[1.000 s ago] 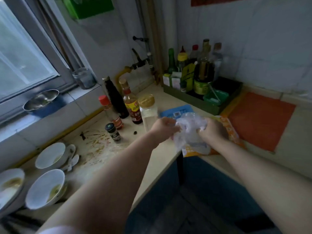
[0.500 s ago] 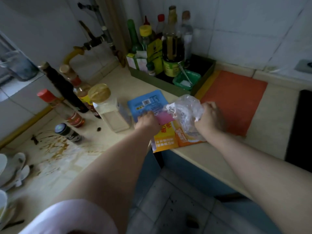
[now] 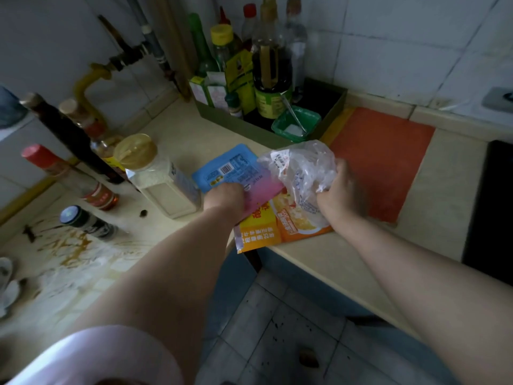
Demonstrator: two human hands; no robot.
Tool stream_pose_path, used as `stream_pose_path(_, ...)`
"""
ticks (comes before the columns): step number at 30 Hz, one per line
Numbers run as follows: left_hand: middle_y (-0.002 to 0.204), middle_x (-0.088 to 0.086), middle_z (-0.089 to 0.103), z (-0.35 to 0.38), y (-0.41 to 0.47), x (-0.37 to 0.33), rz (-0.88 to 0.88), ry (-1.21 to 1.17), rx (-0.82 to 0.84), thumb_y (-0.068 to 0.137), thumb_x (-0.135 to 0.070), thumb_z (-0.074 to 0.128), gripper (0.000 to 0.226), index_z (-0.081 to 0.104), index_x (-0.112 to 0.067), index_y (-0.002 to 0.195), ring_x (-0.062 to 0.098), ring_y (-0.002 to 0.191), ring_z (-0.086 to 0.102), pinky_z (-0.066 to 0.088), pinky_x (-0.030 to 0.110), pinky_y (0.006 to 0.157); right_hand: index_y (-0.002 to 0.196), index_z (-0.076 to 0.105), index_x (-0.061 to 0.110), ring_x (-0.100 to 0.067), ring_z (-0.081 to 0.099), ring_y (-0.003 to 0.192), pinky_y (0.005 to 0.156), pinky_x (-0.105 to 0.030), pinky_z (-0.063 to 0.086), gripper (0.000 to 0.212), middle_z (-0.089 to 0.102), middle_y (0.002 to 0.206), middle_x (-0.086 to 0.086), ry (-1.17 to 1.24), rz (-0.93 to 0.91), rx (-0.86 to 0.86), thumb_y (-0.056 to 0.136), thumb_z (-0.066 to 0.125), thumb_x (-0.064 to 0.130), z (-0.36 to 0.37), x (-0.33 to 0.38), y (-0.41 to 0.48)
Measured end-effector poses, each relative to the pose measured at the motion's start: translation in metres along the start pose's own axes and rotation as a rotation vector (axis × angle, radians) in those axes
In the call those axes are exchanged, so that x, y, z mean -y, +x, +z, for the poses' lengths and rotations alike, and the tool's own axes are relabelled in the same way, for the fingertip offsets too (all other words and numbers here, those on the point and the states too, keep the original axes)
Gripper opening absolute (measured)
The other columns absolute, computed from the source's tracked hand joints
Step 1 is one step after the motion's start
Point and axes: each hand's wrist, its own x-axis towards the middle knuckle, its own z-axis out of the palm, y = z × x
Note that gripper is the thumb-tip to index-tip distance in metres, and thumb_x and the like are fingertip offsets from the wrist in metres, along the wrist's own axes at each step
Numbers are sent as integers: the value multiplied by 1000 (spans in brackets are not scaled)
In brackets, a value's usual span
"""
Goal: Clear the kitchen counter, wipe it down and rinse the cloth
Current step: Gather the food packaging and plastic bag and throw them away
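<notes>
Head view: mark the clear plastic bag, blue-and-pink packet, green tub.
clear plastic bag [image 3: 301,166], head view, crumpled middle.
blue-and-pink packet [image 3: 222,169], head view, blue part by the barcode.
green tub [image 3: 311,118], head view, right rim.

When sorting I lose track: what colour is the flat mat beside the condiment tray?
The mat is plain orange; head view.

Packets [image 3: 230,169] lie on the counter [image 3: 177,134], jar [image 3: 158,184] left, mat [image 3: 380,157] right.

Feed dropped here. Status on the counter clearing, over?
Left hand grips blue-pink packet. Right hand grips clear plastic bag. Orange packet underneath. Sauce stains unwiped.
</notes>
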Motion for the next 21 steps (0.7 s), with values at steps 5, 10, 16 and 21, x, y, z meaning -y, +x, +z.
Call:
stream_pose_path(5,103,1,62,-3,-11,1,-47,-133,44,82,-48,68,37,61,-21,107,19,88,56,50,32,71,131,44,13,-35,58,109,89,-41,48,55,58,126,-12,70,-26,-43,81,65,14,-6,4,-3)
stream_pose_path(10,121,8,54,4,-14,0,-67,-110,88,80,-46,70,56,53,-18,125,29,111,54,48,38,86,131,45,13,-37,57,111,91,-42,47,56,57,128,-13,134,-37,-127,78,64,8,-13,2,-5)
stream_pose_path(16,110,11,66,-2,-18,-4,-10,7,-4,93,-2,48,22,63,-7,109,29,105,64,51,36,82,135,43,12,-37,55,116,90,-38,44,59,54,134,-12,93,-13,-193,80,60,4,-22,-7,-10)
stream_pose_path(21,102,10,66,-19,-16,4,-99,-211,-254,98,-13,43,20,60,-11,109,30,93,64,46,37,67,135,43,11,-37,56,115,89,-38,45,59,54,133,-13,108,-39,-208,79,61,4,-21,-6,-10)
